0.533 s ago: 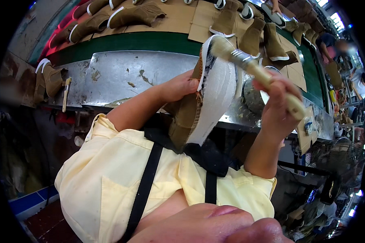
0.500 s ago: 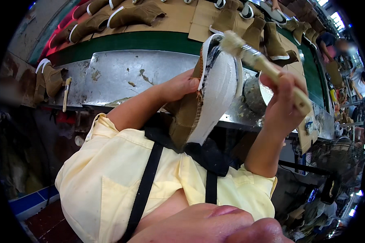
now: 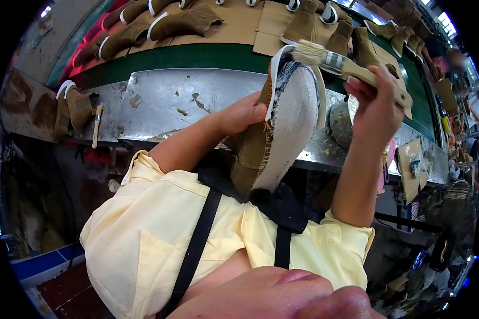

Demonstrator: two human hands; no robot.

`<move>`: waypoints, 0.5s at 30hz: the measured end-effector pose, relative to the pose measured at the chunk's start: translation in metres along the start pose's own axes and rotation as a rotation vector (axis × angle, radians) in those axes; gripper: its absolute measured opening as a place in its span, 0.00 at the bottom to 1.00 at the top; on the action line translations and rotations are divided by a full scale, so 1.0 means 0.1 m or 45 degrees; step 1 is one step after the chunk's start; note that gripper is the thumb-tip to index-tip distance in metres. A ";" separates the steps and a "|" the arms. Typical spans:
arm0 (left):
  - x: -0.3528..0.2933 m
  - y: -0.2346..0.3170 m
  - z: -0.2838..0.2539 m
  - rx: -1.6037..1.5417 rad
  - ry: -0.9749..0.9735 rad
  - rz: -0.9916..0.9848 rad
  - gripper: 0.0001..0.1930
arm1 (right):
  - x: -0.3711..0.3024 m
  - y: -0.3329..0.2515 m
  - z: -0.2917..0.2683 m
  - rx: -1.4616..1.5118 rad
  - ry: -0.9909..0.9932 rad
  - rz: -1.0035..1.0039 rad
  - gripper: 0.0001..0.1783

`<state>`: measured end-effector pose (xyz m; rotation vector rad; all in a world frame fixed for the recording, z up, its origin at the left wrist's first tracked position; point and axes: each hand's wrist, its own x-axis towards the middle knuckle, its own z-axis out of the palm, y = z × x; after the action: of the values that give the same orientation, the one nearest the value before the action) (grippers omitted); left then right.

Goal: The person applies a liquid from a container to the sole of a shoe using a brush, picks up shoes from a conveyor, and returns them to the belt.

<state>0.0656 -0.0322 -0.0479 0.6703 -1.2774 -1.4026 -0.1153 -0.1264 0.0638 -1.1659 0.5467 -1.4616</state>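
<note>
Right hand (image 3: 380, 111) grips a brush (image 3: 350, 68), left hand (image 3: 245, 113) a boot (image 3: 294, 117), near a pot (image 3: 340, 125) whitish inside.

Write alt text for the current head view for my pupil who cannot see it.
A person's left hand holds a brown boot with its pale sole showing, while the right hand holds a brush near its far end. More boots rest on cardboard beyond.

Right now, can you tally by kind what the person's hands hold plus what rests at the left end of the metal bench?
Brushes: 2, the held brush and the bench brush
Boots: 3, the held boot and two bench boots
Total: 5
</note>
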 end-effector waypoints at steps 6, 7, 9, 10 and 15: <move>-0.02 0.03 -0.02 0.011 0.016 -0.054 0.36 | -0.16 0.07 0.09 -0.008 -0.238 0.110 0.11; -0.01 0.03 -0.02 0.047 0.056 -0.072 0.35 | -0.21 0.06 0.08 -0.010 -0.273 0.132 0.11; 0.00 0.02 -0.01 0.114 0.137 -0.103 0.33 | -0.24 0.04 0.07 0.000 -0.254 0.096 0.11; 0.00 0.01 -0.02 0.100 0.108 -0.104 0.36 | -0.23 0.03 0.10 -0.005 -0.245 0.044 0.11; -0.02 0.02 0.03 -0.002 0.061 -0.079 0.48 | -0.06 0.13 0.14 -0.250 -0.126 -0.387 0.10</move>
<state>0.0645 -0.0289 -0.0456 0.7441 -1.2267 -1.4293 -0.0982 -0.1203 0.0561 -1.5203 0.4665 -1.6220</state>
